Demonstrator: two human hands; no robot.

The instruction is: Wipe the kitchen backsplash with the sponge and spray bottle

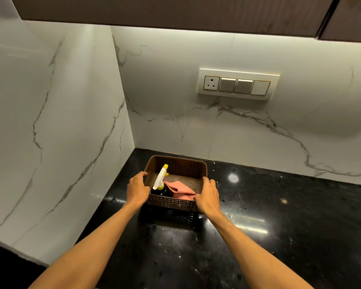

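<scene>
Kitchen corner, white marble-look backsplash (258,132) on two walls, switch panel (238,84) on the back one, dark cabinet (175,9) overhead, glossy black stone tabletop (258,236) below. Brown perforated basket (175,161) sits on the tabletop near the corner. Left hand (137,189) grips its left rim with fingers curled over the edge; right hand (208,196) holds the right rim the same way, thumb close to the front corner. Neither hand has a cleaning tool yet.

Spray bottle (161,180) lies tilted in the basket's left side, dark body low, white trigger head with yellow nozzle pointing up and back. Pink sponge (180,189) lies just beside it, toward the front right, touching or nearly touching the bottle.

Handling guess: bottle rigid, moderate weight if filled, body possibly slick, so best taken round the neck under the trigger. Sponge looks thin, soft and floppy, very light, so pinch it anywhere along the free edge. Basket light, stiff plastic, and may slide on the polished stone
</scene>
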